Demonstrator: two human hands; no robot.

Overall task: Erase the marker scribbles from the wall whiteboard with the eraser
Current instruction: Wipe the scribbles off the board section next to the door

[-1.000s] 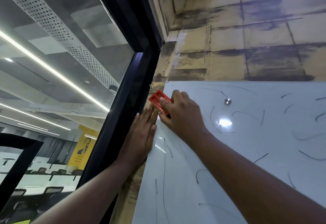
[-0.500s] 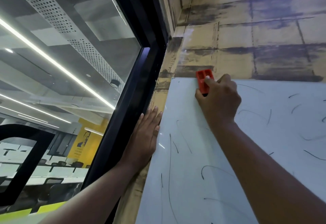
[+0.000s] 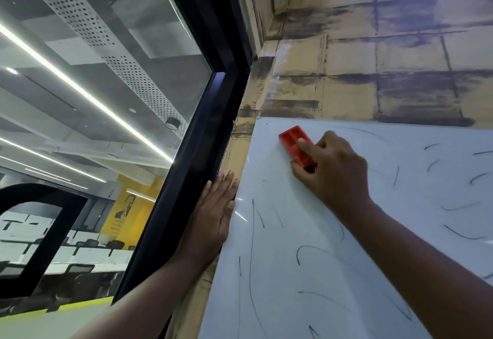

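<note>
Head view showed the right hand (image 3: pixel 333 170) gripping a red eraser (image 3: pixel 296 146), fingers curled over its lower end and the index finger laid along its back, pressing it flat against the whiteboard (image 3: pixel 306 272). The eraser sat near the board's top left corner, tilted so that its free end pointed up and left toward that corner, a little below the top edge. The right forearm ran down to the lower right corner of the picture, crossing the board. The left hand (image 3: pixel 213 216) lay released, palm flat and fingers straight and together, on the strip of wall just beside the board's left edge, its thumb side touching that edge and its fingertips pointing upward. It held nothing. Thin black marker scribbles (image 3: pixel 252 245) were scattered over the board: long strokes along the left edge below the left hand, curved ones in the middle under the right forearm, and short arcs toward the right edge. The patch around the eraser near the top left corner looked mostly clean. Above the board rose a tan wall (image 3: pixel 373 71) with dark smeared bands. Left of it stood a black window frame (image 3: pixel 197 152), with glass (image 3: pixel 93 98) looking onto an office with ceiling light strips.
</note>
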